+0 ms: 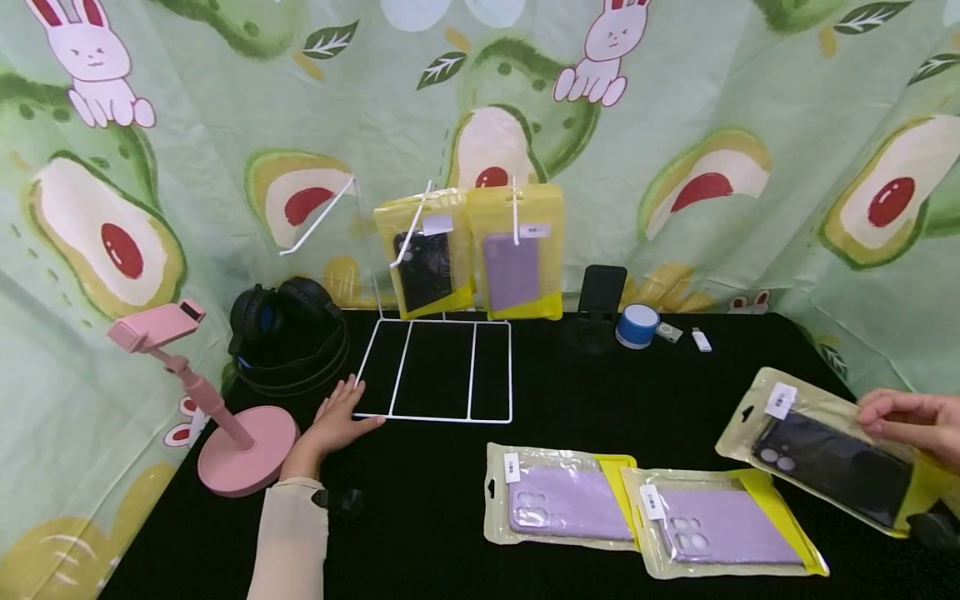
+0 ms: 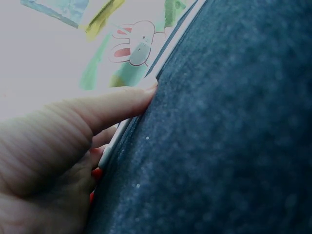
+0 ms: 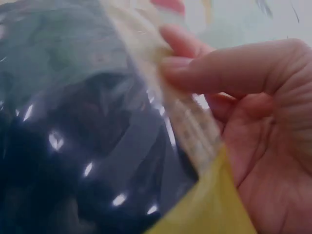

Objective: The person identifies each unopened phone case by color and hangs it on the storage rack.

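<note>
At the far left, a pink phone holder (image 1: 251, 454) stands on its round base, with black over-ear headphones (image 1: 281, 329) lying behind it and a little to the right. Next comes the left hand (image 1: 335, 429), its fingers extended and the thumb spread away from them, resting at the front left corner of a white wire rack (image 1: 511, 371); the left wrist view shows the thumb tip against the wire. The rack stands on the black counter (image 1: 427, 517), its hooks jutting forward at the top. A packet with a black phone case (image 1: 427, 271) hangs from the middle hook, slightly tilted, and just beside it a packet with a purple phone case (image 1: 517, 275) hangs from the right hook. Nearer the front, two more purple-case packets (image 1: 570, 508) lie flat side by side, their edges meeting. Behind, toward the patterned curtain (image 1: 697, 75), are a black stand (image 1: 602, 289), a blue cylinder with a white top (image 1: 637, 327), a small silvery object (image 1: 669, 332) and a white stick (image 1: 701, 339). At the far right, the right hand (image 1: 915, 421) pinches the edge of another black-case packet (image 1: 828, 454) between thumb and fingers, its label end pointing left.
</note>
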`<act>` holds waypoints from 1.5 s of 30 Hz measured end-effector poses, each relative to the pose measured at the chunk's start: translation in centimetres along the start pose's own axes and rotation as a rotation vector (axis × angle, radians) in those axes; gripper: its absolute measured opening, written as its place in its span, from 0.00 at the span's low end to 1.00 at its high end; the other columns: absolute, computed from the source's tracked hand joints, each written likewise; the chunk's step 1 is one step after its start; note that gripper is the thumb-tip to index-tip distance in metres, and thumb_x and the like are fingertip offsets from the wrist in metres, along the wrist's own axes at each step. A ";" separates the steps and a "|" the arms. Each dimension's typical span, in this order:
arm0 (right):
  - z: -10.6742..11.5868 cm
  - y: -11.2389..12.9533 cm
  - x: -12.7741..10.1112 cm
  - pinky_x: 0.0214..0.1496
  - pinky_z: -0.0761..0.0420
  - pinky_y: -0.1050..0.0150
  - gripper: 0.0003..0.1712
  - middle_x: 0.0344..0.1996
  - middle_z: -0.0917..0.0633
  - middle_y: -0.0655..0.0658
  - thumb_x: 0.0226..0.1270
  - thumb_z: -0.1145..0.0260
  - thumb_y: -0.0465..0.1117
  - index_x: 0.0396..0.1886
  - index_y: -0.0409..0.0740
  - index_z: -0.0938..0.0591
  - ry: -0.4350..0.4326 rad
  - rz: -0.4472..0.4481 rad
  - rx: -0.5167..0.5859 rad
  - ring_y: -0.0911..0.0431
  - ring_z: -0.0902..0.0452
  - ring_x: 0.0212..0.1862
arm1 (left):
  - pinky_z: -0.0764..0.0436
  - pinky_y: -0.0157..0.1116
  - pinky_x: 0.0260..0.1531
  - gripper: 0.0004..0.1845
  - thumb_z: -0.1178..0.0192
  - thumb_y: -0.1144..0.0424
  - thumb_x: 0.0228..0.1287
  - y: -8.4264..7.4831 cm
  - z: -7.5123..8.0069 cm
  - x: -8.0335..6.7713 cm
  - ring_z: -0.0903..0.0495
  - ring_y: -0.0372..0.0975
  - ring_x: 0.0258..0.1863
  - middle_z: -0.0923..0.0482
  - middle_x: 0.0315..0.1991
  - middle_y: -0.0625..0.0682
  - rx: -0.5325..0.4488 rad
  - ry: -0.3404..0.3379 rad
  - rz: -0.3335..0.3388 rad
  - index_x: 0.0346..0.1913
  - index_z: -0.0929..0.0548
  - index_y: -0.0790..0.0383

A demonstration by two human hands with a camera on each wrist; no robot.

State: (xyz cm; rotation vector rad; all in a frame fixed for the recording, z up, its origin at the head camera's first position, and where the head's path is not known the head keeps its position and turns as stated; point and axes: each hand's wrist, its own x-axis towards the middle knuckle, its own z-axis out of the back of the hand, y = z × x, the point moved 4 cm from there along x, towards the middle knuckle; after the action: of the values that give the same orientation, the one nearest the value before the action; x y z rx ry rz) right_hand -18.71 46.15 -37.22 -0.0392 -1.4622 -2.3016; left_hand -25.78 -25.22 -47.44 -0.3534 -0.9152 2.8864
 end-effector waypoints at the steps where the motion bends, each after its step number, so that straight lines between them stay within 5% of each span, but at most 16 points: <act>1: -0.7 0.9 0.6 0.33 0.27 0.78 0.19 0.36 0.20 0.61 0.57 0.45 0.14 0.32 0.38 0.16 -0.015 -0.031 -0.046 0.69 0.25 0.35 | 0.67 0.58 0.67 0.46 0.43 0.47 0.64 0.0 0.0 0.0 0.69 0.59 0.72 0.65 0.73 0.69 -0.001 0.002 0.000 0.72 0.51 0.74; 4: -3.2 3.5 2.8 0.35 0.26 0.77 0.17 0.37 0.20 0.58 0.59 0.46 0.15 0.32 0.36 0.17 0.018 -0.031 -0.060 0.67 0.26 0.37 | 0.67 0.58 0.67 0.46 0.43 0.47 0.64 0.0 -0.1 0.0 0.69 0.59 0.72 0.66 0.73 0.69 -0.009 0.005 -0.002 0.72 0.51 0.74; 10: -8.6 7.8 7.2 0.38 0.23 0.73 0.21 0.40 0.20 0.46 0.59 0.53 0.12 0.38 0.30 0.18 0.181 0.240 0.237 0.59 0.24 0.42 | 0.67 0.58 0.67 0.46 0.42 0.48 0.64 0.1 -0.1 0.0 0.69 0.58 0.72 0.66 0.73 0.69 -0.011 0.008 -0.005 0.72 0.51 0.74; 21: -17.0 12.1 12.3 0.37 0.22 0.69 0.16 0.37 0.21 0.43 0.62 0.48 0.18 0.34 0.33 0.16 -0.006 0.359 0.521 0.53 0.29 0.39 | 0.67 0.57 0.67 0.46 0.43 0.46 0.64 -0.1 -0.1 0.1 0.69 0.58 0.72 0.66 0.74 0.68 -0.009 0.016 0.000 0.72 0.51 0.73; 32: -24.2 16.7 15.2 0.40 0.21 0.69 0.13 0.35 0.21 0.46 0.62 0.40 0.23 0.32 0.42 0.14 -0.094 0.309 0.689 0.53 0.28 0.40 | 0.68 0.57 0.67 0.46 0.44 0.47 0.65 -0.4 0.1 -0.2 0.69 0.58 0.72 0.66 0.73 0.68 -0.013 0.014 -0.002 0.72 0.51 0.74; 45: -30.6 19.5 19.2 0.36 0.20 0.70 0.22 0.34 0.22 0.48 0.62 0.43 0.22 0.28 0.54 0.13 -0.131 0.157 0.702 0.56 0.25 0.37 | 0.66 0.59 0.66 0.45 0.43 0.48 0.64 -0.3 0.2 -0.2 0.67 0.60 0.72 0.64 0.73 0.70 -0.013 0.000 -0.039 0.71 0.50 0.75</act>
State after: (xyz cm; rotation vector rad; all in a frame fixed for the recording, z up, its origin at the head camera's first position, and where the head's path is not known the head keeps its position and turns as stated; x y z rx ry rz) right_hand -23.45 6.14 -29.59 -0.0984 -2.1642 -1.5835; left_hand -25.58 -25.10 -47.09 -0.3323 -0.9307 2.8467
